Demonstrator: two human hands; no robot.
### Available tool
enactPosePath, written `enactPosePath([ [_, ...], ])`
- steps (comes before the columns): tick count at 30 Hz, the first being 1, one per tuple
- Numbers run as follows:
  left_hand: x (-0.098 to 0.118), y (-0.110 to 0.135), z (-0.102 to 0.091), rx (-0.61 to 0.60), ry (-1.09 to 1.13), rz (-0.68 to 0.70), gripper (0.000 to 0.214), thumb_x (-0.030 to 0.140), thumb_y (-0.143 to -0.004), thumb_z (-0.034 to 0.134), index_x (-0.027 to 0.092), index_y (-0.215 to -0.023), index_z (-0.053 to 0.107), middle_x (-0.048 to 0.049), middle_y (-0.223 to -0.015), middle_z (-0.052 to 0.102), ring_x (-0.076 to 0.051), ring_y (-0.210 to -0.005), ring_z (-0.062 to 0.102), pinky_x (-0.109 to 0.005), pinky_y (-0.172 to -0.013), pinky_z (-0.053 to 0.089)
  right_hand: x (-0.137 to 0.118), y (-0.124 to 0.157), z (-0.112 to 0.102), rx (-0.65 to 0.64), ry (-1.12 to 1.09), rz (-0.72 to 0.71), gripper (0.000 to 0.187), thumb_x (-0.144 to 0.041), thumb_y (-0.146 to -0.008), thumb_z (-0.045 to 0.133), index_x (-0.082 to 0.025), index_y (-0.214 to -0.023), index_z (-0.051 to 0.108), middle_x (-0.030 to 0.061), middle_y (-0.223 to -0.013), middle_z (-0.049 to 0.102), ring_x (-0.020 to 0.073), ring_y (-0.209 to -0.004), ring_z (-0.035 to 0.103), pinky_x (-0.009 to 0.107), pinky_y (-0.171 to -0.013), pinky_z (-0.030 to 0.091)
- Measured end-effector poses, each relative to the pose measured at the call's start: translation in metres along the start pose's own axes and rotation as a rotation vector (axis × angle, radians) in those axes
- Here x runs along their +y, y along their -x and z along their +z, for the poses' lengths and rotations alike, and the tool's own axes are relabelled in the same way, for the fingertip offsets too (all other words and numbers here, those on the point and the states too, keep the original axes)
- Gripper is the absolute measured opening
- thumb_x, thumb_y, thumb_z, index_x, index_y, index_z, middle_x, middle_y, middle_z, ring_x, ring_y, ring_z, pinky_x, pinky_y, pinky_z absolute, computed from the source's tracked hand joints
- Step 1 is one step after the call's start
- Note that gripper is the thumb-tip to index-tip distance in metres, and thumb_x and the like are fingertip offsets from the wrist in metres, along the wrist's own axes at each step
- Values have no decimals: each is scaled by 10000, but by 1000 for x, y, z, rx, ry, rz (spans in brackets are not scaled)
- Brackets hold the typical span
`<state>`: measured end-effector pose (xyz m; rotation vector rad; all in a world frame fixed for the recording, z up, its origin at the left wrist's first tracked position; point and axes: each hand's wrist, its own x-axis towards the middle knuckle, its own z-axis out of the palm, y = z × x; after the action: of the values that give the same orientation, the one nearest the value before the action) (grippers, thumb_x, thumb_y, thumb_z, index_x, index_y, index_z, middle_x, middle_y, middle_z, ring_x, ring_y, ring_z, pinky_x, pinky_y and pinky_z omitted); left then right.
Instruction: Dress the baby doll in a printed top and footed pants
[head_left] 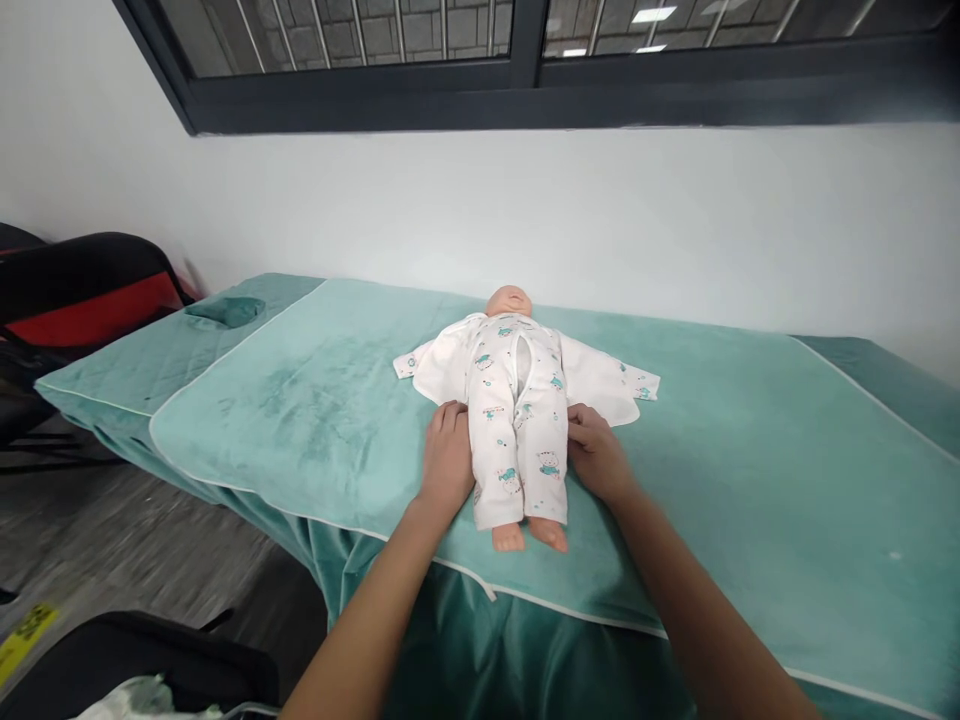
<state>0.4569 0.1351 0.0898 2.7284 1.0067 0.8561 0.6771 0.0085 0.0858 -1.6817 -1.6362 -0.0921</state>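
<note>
A baby doll (509, 301) lies on its back, its head toward the wall and its bare feet toward me. It wears white patterned trousers (546, 465) with an open slit at the crotch. A white baby shirt (596, 378) with printed cuffs spreads out on both sides, sleeves stretched sideways. At the left edge of the trousers, about thigh height, my left hand (448, 452) has its fingers closed on the cloth. My right hand (599, 452) pinches the opposite edge with curled fingers. Its fingertips are partly hidden by the fabric.
Under the doll, a green plush mat (750, 470) with white piping covers the massage bed (120, 370), whose face hole (234, 311) is at the left. Black and red chairs (97, 290) stand left. A black chair (157, 655) is at the lower left. A window (360, 95) tops the white wall.
</note>
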Motion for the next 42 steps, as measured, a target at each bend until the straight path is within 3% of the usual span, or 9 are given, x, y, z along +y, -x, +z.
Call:
enactPosePath([
  [7, -5, 22, -11, -68, -8, 76, 355, 102, -924, 471, 143, -1249, 608, -149, -1353, 576, -294, -1331, 460, -460, -1119, 399, -10, 3, -8, -4, -11, -11, 286, -207, -895, 532, -210, -667, 706, 56, -789, 667, 221, -809, 590, 387, -774, 428],
  [11, -19, 12, -15, -84, 78, 28, 241, 152, -937, 485, 179, -1071, 684, -100, -1218, 655, -267, -1224, 529, -417, -1059, 442, -13, 7, -8, -33, -110, 57, 264, -201, -897, 498, -215, -726, 698, 36, -771, 674, 211, -794, 621, 371, -799, 450],
  [14, -44, -11, -17, -3, 93, -119, 210, 224, -956, 489, 191, -1006, 690, -88, -1139, 680, -251, -1134, 569, -393, -1034, 449, -4, 9, -11, 151, -105, 299, 240, -229, -898, 477, -226, -932, 714, 43, -886, 710, 214, -809, 632, 361, -783, 472],
  [18, -71, -42, -15, 133, -54, -441, 352, 345, -943, 534, 140, -1216, 621, -149, -1229, 637, -306, -1171, 558, -436, -1014, 443, 33, 9, -24, 356, 199, 529, 347, -362, -873, 537, -159, -1120, 672, 161, -1086, 681, 296, -982, 618, 453, -900, 467],
  [22, -74, -56, -10, 105, -154, -535, 373, 415, -936, 536, 168, -1200, 622, -143, -1177, 653, -320, -1125, 581, -441, -936, 449, 70, 2, -44, 188, 325, 752, 532, -511, -835, 591, -149, -1223, 628, 176, -1082, 686, 325, -961, 633, 482, -862, 474],
  [26, -69, -56, -10, 73, -192, -515, 233, 353, -944, 496, 197, -1018, 652, -124, -1077, 687, -321, -1075, 598, -432, -888, 435, 73, -21, -62, 55, 96, 914, 479, -437, -670, 736, -170, -1066, 697, 133, -1003, 714, 315, -913, 662, 432, -789, 501],
  [32, -69, -53, -13, 98, -157, -538, 186, 305, -942, 486, 196, -995, 627, -122, -980, 700, -320, -1047, 614, -419, -869, 433, 6, -88, -72, 195, -676, 699, 383, -383, -736, 686, -224, -1084, 698, 82, -1038, 717, 242, -865, 670, 332, -663, 521],
  [39, -70, -49, -13, 112, -122, -547, 179, 311, -947, 482, 201, -983, 618, -115, -951, 689, -309, -1027, 623, -411, -866, 434, -69, -135, -58, -573, -301, 269, 410, -391, -790, 692, -256, -1175, 730, 26, -838, 700, 192, -743, 615, 339, -705, 483],
  [42, -71, -49, -12, 125, -119, -544, 182, 320, -950, 483, 202, -980, 618, -115, -950, 687, -306, -1025, 623, -411, -868, 431, -57, -144, -52, -464, -329, 332, 374, -427, -867, 613, -237, -1173, 714, 16, -762, 671, 173, -692, 588, 322, -673, 463],
])
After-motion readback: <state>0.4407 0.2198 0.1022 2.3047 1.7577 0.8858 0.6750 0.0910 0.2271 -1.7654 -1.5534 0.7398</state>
